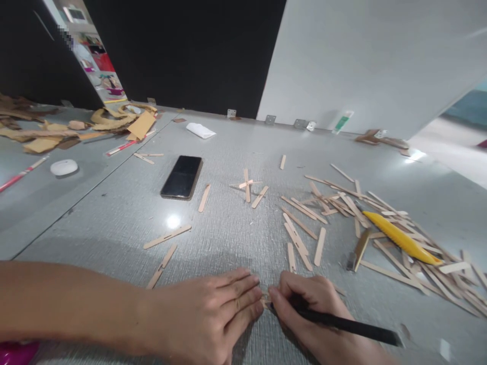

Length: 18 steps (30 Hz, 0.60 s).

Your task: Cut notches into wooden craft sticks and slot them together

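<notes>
Two hands low on grey tabletop [236, 228], fingertips almost meeting over a small stick piece [265, 300]. Left hand [213, 317] flat, open, pressing beside it. Right hand [308, 309] closed around black pen [342, 324], tip at the piece. Loose sticks [300, 238], yellow cutter [399, 237], phone [181, 176] beyond.

— What was under the hands at the near edge of the table [236, 228]?
— A small pale wooden stick [265, 300], lying flat and mostly hidden, only a short piece showing between the fingertips.
— How was it held?
— The left hand [213, 314] lay flat, palm down, its fingertips on the stick. The right hand [312, 314] gripped a slim black pen [342, 324], tilted low, its tip at the stick's exposed end.
</notes>
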Available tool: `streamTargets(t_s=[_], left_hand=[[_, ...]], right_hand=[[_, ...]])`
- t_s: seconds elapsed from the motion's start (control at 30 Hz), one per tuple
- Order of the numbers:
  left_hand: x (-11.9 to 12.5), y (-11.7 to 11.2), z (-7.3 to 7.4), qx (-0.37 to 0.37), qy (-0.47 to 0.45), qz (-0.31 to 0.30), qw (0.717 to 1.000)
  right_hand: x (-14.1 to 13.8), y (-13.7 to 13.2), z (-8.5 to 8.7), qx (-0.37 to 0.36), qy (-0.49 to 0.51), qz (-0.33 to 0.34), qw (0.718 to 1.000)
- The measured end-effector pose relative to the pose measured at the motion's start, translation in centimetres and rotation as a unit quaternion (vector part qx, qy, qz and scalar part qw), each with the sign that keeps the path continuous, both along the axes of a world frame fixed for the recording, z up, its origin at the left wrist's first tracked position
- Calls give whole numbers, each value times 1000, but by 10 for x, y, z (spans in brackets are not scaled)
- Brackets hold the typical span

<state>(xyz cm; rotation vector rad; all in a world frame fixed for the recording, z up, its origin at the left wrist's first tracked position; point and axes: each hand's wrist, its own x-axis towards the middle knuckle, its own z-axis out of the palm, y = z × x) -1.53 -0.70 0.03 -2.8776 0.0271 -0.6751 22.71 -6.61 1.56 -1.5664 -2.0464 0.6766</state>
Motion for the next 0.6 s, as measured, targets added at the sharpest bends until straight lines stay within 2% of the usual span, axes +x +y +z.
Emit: streamTargets(t_s=[0.2, 0.6], left_hand=[[1, 0, 1, -12, 2, -5, 1000], [0, 1, 1, -7, 3, -4, 1000]], right_hand=[[1, -2, 2, -6, -7, 7, 1000], [-2, 0, 3, -43, 57, 17, 997]])
